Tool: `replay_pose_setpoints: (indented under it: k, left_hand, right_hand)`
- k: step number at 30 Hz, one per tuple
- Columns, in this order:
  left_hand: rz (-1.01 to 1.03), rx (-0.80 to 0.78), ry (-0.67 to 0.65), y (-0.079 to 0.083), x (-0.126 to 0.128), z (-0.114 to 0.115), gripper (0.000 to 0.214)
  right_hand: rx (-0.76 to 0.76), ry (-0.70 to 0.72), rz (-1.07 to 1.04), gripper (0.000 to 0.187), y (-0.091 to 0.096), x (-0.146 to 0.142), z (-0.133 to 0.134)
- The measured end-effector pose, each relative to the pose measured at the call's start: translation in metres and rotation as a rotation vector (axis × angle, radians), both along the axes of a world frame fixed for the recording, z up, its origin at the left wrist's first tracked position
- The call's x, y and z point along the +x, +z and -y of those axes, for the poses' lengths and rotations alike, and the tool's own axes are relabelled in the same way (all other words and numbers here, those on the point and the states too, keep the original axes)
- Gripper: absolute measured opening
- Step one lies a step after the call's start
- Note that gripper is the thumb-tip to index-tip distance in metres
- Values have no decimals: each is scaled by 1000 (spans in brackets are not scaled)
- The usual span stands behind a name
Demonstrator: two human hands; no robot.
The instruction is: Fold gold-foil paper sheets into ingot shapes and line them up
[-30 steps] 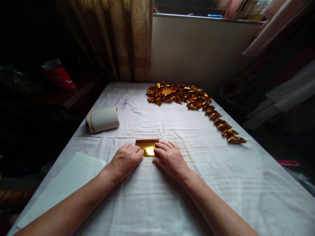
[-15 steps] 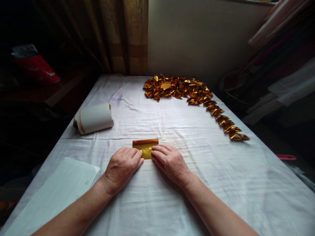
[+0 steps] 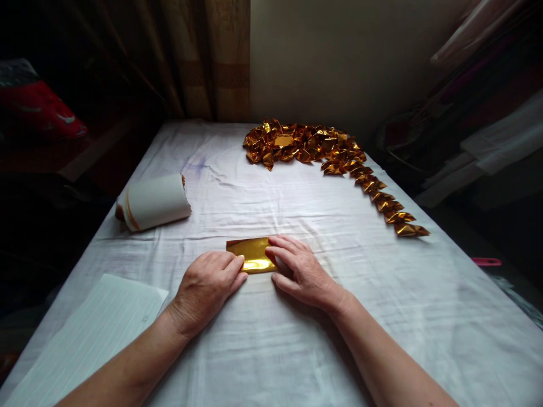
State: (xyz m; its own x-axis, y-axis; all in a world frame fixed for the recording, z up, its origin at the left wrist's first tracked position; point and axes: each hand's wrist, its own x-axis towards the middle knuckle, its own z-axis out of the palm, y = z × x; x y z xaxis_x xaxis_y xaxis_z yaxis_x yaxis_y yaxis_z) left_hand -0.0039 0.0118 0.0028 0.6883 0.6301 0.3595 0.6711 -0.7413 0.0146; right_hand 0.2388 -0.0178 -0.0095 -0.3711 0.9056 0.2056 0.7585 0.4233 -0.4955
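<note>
My gold foil lies on the white-covered table, about midway between its left and right edges, well in from the far edge. My left grip is closed, thumb and fingertips together on the foil's near left part. My right grip is looser: fingertips lie over the right end, the thumb stands apart beside the near edge.

I judge this step to be folding and flattening. To do it well, I should let the left side anchor the sheet while the right fingers line up the layers, then press outward from the middle so no bubble is trapped. A darker band shows at the far left corner, so the layers there may want squaring before any hard crease. The cloth is wrinkled and likely gives a little, so firm, even strokes should serve better than one jab.

The folded gold pieces sit at the far edge and trail down the right edge, well apart from my fingers.
</note>
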Motion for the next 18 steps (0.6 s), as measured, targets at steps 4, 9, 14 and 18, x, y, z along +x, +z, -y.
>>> replay_pose_setpoints:
  k: [4,9,14,18]
  left_hand:
    - [22,0,-14,0,0,-1,19]
    - [41,19,-30,1,-1,-2,20]
    - [74,32,-50,-2,-7,-4,25]
    - [111,6,-28,-7,-10,-6,25]
  right_hand:
    - [85,9,20,40,-4,-2,0]
    - [174,-45,37,19,-10,-6,0]
    - [194,-74,-1,18,-12,-7,-1]
    - [188,-105,-20,19,-13,-7,-2]
